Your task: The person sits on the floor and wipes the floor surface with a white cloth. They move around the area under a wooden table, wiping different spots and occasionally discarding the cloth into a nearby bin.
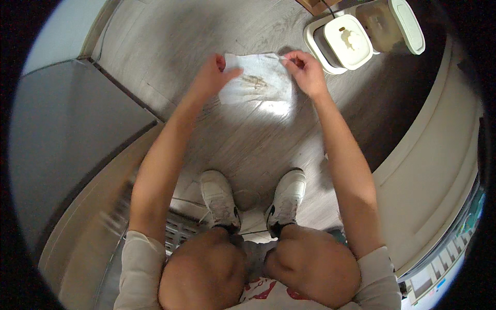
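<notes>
A thin white wipe, possibly a paper towel, is spread out between my hands above the wood-grain floor. Brownish-grey smudges mark its middle and right side. My left hand grips its left edge, the thumb lying over the near face and the fingers curled behind. At the upper right corner, my right hand pinches the wipe between thumb and fingers. The wipe hides the floor directly beneath it.
Ahead to the right stands a white pet water dispenser with a cord, beside a lidded clear container. A cream panel curves along the right. A grey panel borders the left. My white sneakers are planted below.
</notes>
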`<state>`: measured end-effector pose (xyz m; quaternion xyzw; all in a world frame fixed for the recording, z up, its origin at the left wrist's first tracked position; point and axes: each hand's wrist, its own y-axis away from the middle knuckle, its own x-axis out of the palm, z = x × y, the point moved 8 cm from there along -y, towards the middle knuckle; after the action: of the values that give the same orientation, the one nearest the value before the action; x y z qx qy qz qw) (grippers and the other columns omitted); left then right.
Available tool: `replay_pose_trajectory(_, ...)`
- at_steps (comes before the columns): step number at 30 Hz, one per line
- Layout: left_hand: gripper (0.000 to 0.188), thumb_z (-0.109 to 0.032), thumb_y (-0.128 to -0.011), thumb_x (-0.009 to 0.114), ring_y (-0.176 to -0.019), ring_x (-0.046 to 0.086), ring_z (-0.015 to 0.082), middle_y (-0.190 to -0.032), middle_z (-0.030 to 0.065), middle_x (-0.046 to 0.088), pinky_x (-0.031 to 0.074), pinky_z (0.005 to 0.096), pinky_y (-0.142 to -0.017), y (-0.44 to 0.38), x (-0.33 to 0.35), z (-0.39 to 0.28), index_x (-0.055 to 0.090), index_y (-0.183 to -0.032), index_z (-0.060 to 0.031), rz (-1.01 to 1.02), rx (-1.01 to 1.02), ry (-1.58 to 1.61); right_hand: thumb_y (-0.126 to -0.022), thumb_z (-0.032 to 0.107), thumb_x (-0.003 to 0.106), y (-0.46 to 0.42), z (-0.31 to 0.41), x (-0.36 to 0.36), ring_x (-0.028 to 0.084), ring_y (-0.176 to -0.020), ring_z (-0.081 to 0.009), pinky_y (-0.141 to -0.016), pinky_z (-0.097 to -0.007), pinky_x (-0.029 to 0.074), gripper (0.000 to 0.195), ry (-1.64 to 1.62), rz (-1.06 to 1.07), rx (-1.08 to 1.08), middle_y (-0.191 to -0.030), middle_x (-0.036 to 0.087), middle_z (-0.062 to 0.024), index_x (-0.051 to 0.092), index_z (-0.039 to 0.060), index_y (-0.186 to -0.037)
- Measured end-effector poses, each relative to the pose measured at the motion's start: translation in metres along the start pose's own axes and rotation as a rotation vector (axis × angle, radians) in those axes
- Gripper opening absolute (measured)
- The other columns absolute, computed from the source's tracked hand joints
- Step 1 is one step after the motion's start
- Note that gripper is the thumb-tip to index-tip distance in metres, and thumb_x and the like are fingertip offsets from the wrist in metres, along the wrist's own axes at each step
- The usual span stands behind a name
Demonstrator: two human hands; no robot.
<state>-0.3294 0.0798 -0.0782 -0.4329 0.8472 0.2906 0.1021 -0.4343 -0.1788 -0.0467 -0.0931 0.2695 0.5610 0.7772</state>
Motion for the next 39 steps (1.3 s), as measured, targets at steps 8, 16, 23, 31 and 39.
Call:
replay_pose_trajectory(8,0.033,-0.013,-0.083,0.070,-0.085,0.061,0.0284,-0.091,0.0094,0.062,0.049,0.0425,-0.075,0.024,-0.029,-0.055,0.064,-0.115,-0.0096,-0.012,0.560,-0.304,-0.090,0.009,0.070,0.029,0.048,-0.012,0.056,-0.084,-0.0129,-0.074,-0.0281,0.047,0.011,-0.166,0.132,-0.065,-0.091,0.060,-0.0016,0.070,0.0073,-0.100)
replay_pose_trajectory(16,0.040,-0.006,-0.078,0.064,-0.099,0.061,0.0286,-0.107,0.0065,0.064,0.048,0.0456,-0.088,0.111,-0.011,-0.033,0.065,-0.118,-0.0140,-0.171,0.658,-0.819,-0.081,0.000,0.068,0.078,0.046,-0.009,0.056,-0.101,-0.0320,-0.090,-0.0397,0.048,0.018,0.158,0.210,-0.154,-0.103,0.061,-0.0100,0.069,0.0103,-0.096)
replay_pose_trajectory(23,0.058,-0.021,-0.076,0.070,-0.135,0.038,0.0426,-0.145,0.0177,0.044,0.033,0.0555,-0.111,0.108,0.023,-0.083,0.059,-0.133,-0.0151,-0.059,0.691,-0.703,-0.083,0.001,0.064,0.111,0.062,0.000,0.056,-0.105,-0.0352,-0.093,-0.0430,0.048,0.029,0.390,0.052,-0.171,-0.113,0.060,-0.0140,0.068,0.0096,-0.111)
replay_pose_trajectory(31,0.062,-0.052,-0.090,0.059,-0.149,0.015,0.0421,-0.163,0.0022,0.022,0.011,0.0774,-0.109,0.093,0.066,-0.052,0.041,-0.148,-0.0390,0.036,0.572,-0.763,-0.088,0.003,0.061,0.197,0.074,0.011,0.058,-0.109,-0.0370,-0.095,-0.0423,0.047,0.028,0.330,0.211,-0.118,-0.117,0.059,-0.0170,0.062,0.0046,-0.116)
replay_pose_trajectory(39,0.062,-0.050,-0.099,0.045,-0.148,0.011,0.0472,-0.165,0.0069,0.018,0.008,0.0784,-0.107,0.074,-0.066,0.037,0.030,-0.155,-0.0292,-0.439,-0.062,-0.968,-0.092,0.009,0.060,0.273,0.014,0.009,0.057,-0.114,-0.0383,-0.097,-0.0464,0.047,0.030,0.176,0.368,0.286,-0.124,0.058,-0.0177,0.061,0.0061,-0.122)
